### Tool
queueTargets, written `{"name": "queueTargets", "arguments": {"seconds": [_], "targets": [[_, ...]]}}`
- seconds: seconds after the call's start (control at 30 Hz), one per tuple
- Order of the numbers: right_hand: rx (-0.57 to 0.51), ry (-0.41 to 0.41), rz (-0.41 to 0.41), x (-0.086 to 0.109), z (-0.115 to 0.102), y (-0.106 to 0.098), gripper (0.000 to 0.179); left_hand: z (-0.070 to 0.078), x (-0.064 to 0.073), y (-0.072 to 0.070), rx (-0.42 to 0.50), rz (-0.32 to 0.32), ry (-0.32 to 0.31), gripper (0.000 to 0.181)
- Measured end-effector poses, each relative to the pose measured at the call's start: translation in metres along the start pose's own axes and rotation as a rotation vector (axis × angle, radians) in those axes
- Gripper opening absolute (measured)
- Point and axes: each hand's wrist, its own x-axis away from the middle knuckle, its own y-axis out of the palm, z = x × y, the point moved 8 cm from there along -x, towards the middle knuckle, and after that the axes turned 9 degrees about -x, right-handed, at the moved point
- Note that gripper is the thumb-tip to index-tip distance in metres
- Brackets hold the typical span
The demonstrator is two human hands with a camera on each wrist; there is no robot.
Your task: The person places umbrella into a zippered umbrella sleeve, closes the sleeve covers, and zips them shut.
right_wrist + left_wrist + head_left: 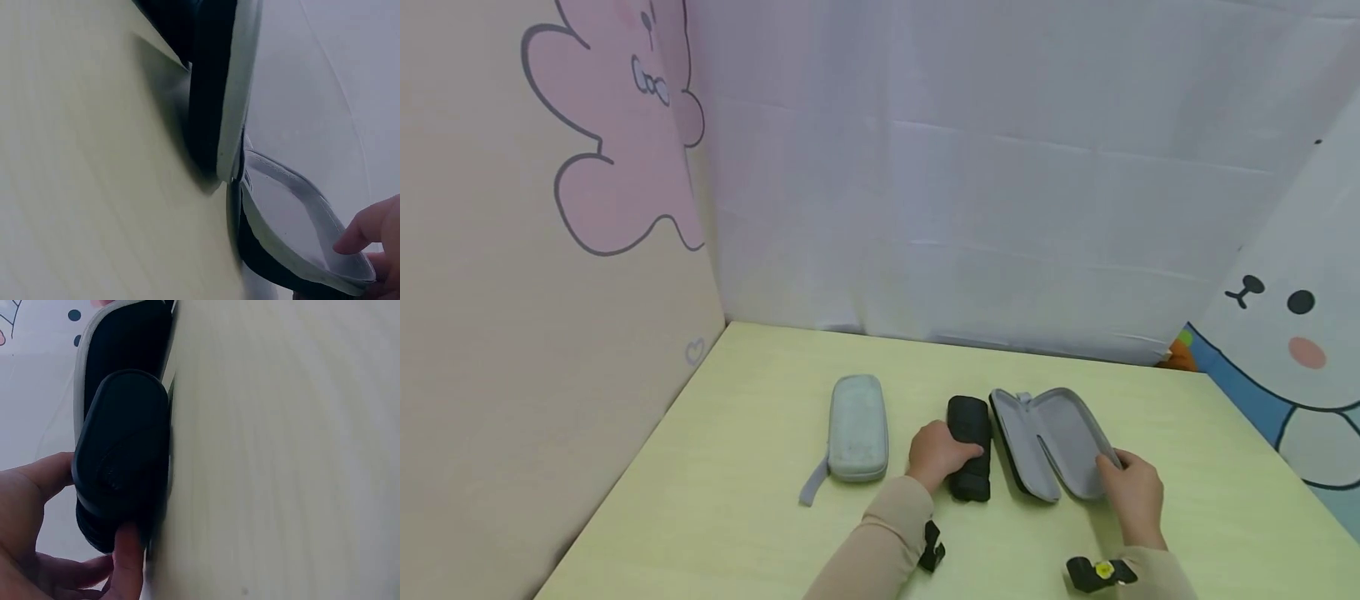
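Note:
My left hand [938,454] grips a black folded umbrella [968,417] that lies on the table, thumb across its top. In the left wrist view, the umbrella's rounded flat end [125,437] faces the camera, with fingers on both sides. Right beside it lies an open zip case [1075,433], black outside and grey inside, spread into two halves. My right hand [1135,496] pinches the rim of its right half, which tilts up, thumb inside and fingers behind. The case's grey lining [294,219] shows nothing in that half.
A closed pale blue-grey case [859,429] with a wrist strap [814,483] lies left of the umbrella. The pale yellow table [737,433] meets a white curtain [962,208] at the back and a wall [587,350] on the left. A printed panel [1307,383] stands at the right.

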Motion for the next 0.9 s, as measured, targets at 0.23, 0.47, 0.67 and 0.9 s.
{"name": "queueTargets", "arguments": {"seconds": [0.23, 0.47, 0.67, 0.9], "targets": [[-0.014, -0.013, 0.042, 0.001, -0.002, -0.003, 0.039, -0.002, -0.002, 0.004, 0.018, 0.014, -0.042, 0.049], [-0.032, -0.023, 0.069, 0.003, -0.007, -0.005, 0.037, -0.007, -0.001, 0.006, 0.156, 0.018, -0.056, 0.049], [-0.046, -0.042, 0.092, 0.006, -0.013, -0.005, 0.036, -0.018, -0.003, 0.008, 0.299, 0.026, -0.098, 0.05], [-0.048, -0.06, 0.106, 0.008, -0.013, -0.006, 0.034, -0.024, -0.002, 0.011, 0.463, 0.007, -0.168, 0.05]]}}
